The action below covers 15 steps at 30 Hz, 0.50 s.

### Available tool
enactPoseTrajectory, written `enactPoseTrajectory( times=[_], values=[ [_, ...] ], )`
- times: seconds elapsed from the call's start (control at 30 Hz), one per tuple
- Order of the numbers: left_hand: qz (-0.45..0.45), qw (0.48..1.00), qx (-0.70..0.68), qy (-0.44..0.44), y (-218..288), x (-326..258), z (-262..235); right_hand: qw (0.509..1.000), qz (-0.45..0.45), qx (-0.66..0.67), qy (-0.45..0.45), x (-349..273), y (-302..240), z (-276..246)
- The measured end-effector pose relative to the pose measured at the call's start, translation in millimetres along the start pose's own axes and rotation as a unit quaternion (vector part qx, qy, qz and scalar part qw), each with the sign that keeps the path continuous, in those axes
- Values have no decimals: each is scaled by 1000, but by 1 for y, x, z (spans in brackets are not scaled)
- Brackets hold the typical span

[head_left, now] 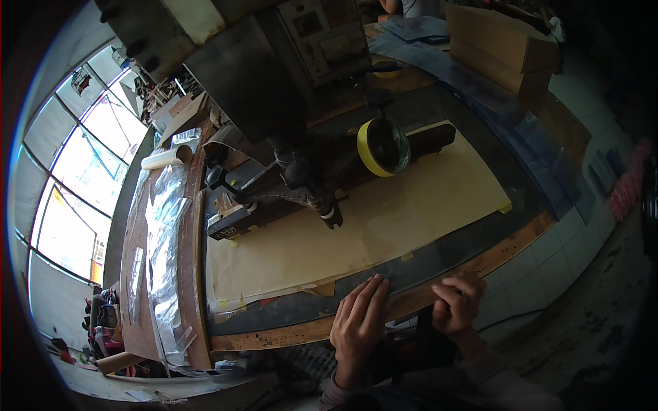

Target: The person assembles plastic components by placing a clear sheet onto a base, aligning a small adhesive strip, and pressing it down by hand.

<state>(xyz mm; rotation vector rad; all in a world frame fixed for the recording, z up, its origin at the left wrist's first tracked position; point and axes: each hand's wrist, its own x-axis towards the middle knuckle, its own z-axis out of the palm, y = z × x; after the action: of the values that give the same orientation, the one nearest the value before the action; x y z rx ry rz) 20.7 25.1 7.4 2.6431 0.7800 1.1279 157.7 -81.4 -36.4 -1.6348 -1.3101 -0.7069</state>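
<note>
My left hand (360,315) lies at the near edge of the dark worktable, its fingers stretched out over the table's wooden rim (274,338). It holds nothing that I can see. To its right, my right hand (458,303) hovers by the same rim with fingers curled inward; whatever it may grip is hidden. Beyond both hands a large tan paper sheet (404,226) is spread on the dark table surface (288,316), with bits of yellow tape at its edges. Above the sheet stands a heavy machine (295,175) with a long dark bar and a metal fork.
A yellow tape roll (373,147) hangs on the machine. Clear plastic film (164,240) covers a brown board at left. A cardboard box (504,44) and bluish plastic sheets (541,154) sit at the right back. Part of another person (418,8) shows at the top.
</note>
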Motion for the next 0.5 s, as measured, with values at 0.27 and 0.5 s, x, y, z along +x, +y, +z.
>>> enactPoseTrajectory(
  times=[0.27, 0.5],
  values=[
    [9, 1000, -9, 12, 0, -4, -3, 870, 401, 273, 91, -70, -12, -1],
    [18, 999, -5, 30, -4, -8, -2, 834, 401, 372, -79, -59, -22, -9]
  ],
)
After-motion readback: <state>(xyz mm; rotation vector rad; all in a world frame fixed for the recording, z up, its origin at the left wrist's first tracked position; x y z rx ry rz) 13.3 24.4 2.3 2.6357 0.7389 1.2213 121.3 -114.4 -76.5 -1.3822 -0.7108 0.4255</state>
